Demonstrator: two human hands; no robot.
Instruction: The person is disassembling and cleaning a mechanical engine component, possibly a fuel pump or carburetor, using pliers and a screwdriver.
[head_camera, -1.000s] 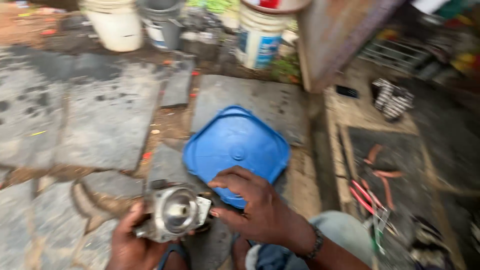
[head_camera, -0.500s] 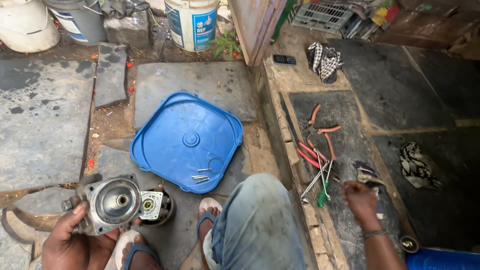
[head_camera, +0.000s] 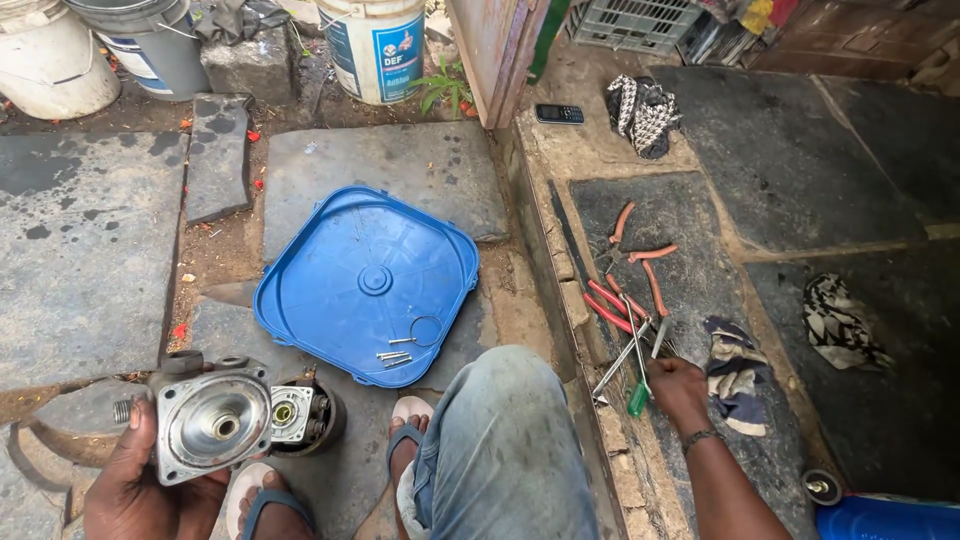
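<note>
My left hand (head_camera: 140, 480) grips a grey metal pump housing (head_camera: 210, 420) with a round recessed face, held low at the bottom left. Just right of it a dark motor part (head_camera: 305, 418) sits on the stone floor. My right hand (head_camera: 678, 388) is on the raised step at the right, its fingers closing around a green-handled screwdriver (head_camera: 636, 385) among the tools. Red-handled pliers (head_camera: 612, 305) and orange-handled pliers (head_camera: 645, 262) lie just beyond that hand. A blue square plastic lid (head_camera: 365, 280) lies on the floor ahead, holding a few bolts (head_camera: 393, 356) and a wire ring (head_camera: 427, 331).
My knee in jeans (head_camera: 500, 440) and sandalled feet fill the bottom centre. Buckets (head_camera: 372, 45) stand at the back. A phone (head_camera: 559, 114), patterned cloths (head_camera: 642, 112) and rags (head_camera: 735, 365) lie on the step, with a blue container (head_camera: 885, 520) at the bottom right corner.
My right hand left the housing, swung right to the step and closed on the green-handled screwdriver. The view panned right. The left hand kept the housing.
</note>
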